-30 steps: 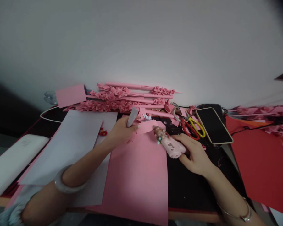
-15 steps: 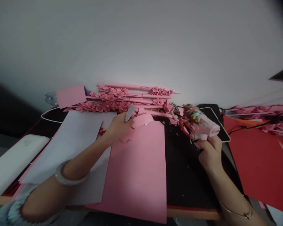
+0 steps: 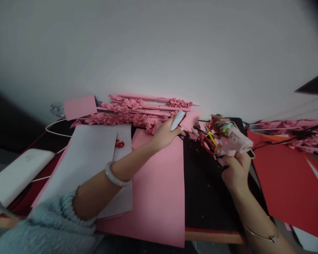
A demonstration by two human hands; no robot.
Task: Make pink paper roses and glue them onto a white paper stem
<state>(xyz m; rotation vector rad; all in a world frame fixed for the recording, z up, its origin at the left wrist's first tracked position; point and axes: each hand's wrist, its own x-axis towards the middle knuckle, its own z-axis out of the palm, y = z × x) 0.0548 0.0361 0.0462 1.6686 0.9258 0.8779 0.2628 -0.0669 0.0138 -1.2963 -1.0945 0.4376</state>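
Note:
My left hand [image 3: 165, 134] reaches over the top of a large pink paper sheet [image 3: 159, 197], pinching a small curled piece of pink paper [image 3: 191, 120]. A pale bluish piece [image 3: 177, 120] lies along its thumb; I cannot tell what it is. In my right hand [image 3: 235, 173] is a pale pink hot glue gun [image 3: 237, 141] with a red light lit. Its front end [image 3: 219, 123] is covered with coloured bits and points away from me. Beside it lie a red-handled tool [image 3: 207, 144] and a yellow-handled tool [image 3: 212, 138], both partly hidden.
Pink paper flower stems [image 3: 127, 106] lie along the wall. White sheets [image 3: 92, 162] cover the left side, with a small red item [image 3: 119, 143] on them. A white box-like device [image 3: 18, 176] with cables stands far left. Red paper [image 3: 283, 176] and a black cord [image 3: 286, 140] are right.
My left hand has moved right with the pink paper piece, towards the glue gun, uncovering the small red item. My right hand stays nearly in place with the glue gun.

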